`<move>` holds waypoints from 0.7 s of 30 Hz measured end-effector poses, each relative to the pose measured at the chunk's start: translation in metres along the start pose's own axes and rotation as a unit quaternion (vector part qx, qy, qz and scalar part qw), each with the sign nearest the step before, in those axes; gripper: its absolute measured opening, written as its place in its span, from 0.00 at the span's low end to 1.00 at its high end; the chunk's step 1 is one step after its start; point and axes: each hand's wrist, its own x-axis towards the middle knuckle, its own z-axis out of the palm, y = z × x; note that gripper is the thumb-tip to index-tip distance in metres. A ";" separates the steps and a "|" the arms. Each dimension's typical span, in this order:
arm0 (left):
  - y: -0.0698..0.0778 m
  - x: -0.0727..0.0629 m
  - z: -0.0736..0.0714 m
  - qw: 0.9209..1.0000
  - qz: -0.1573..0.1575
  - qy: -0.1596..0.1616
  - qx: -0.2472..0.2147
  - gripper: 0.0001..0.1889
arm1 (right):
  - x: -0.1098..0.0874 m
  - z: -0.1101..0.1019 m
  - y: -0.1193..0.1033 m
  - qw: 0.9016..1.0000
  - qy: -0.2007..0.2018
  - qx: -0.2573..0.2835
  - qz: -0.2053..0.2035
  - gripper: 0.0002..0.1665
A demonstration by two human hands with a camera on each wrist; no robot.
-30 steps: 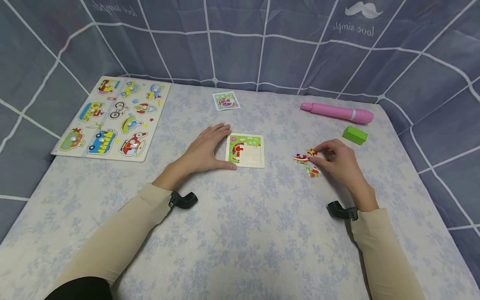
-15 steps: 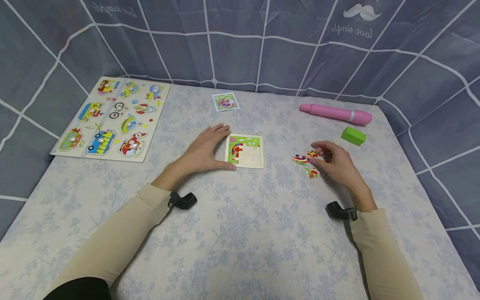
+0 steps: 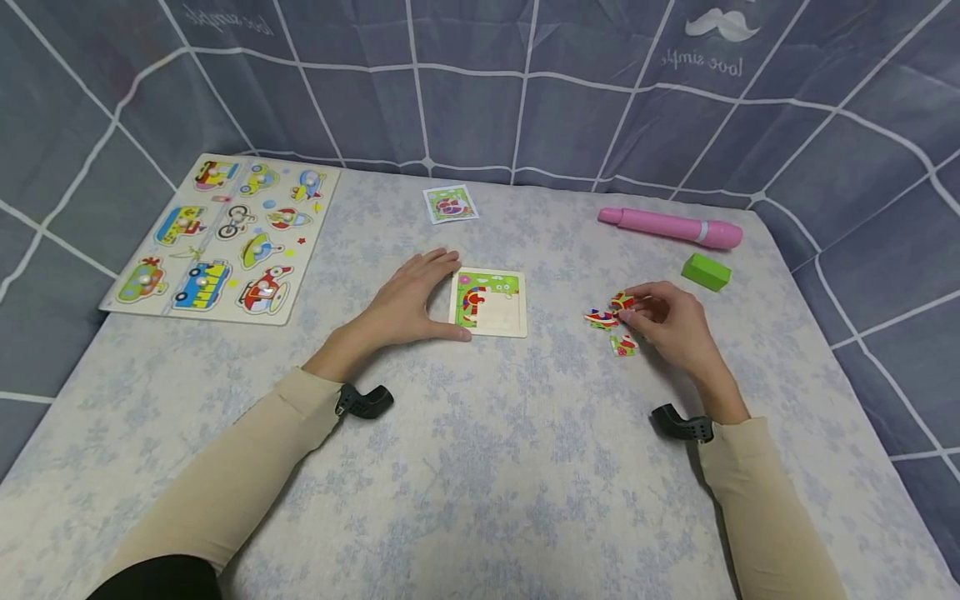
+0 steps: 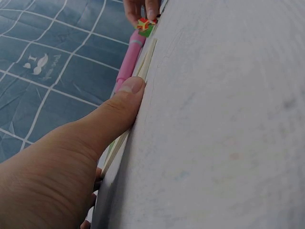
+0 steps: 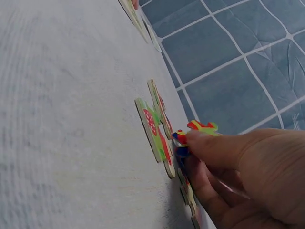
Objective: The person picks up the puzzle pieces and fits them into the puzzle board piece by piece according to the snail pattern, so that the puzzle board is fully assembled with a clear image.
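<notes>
A small wooden jigsaw tray (image 3: pixel 501 315) lies mid-table, its left side and top filled with a green and red picture, bare wood at lower right. My left hand (image 3: pixel 405 302) spans its left side, thumb along the near edge and fingertips at the far left corner. To the right, my right hand (image 3: pixel 671 321) pinches a red, yellow and green jigsaw piece (image 5: pixel 204 128) between thumb and fingers, raised over the cloth in the right wrist view. Other loose pieces lie beneath it, including one with a red, white-spotted shape (image 5: pixel 150 123) and a striped one (image 3: pixel 600 318).
A picture card (image 3: pixel 451 204) lies behind the tray. At far left is a large vehicle peg puzzle board (image 3: pixel 296 242). A pink pen-shaped tube (image 3: pixel 671 227) and a green block (image 3: pixel 707 272) sit beyond the right hand. A grey-blue curtain (image 3: pixel 480 108) hangs behind the table.
The right fingers have closed on a jigsaw piece and lifted it slightly from among the loose ones. The left hand and the tray stay in place.
</notes>
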 end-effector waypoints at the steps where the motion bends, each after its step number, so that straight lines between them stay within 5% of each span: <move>1: 0.000 0.000 0.000 1.000 0.000 0.000 0.000 0.60 | 0.000 0.001 0.000 1.000 0.006 -0.005 0.001 0.18; 9: 0.001 -0.001 0.000 1.000 0.001 -0.003 -0.002 0.60 | 0.001 0.014 -0.016 0.998 0.061 0.023 -0.001 0.21; 21: 0.002 -0.001 -0.001 1.000 0.000 -0.001 -0.002 0.60 | 0.025 0.064 -0.059 0.997 0.018 0.076 0.015 0.19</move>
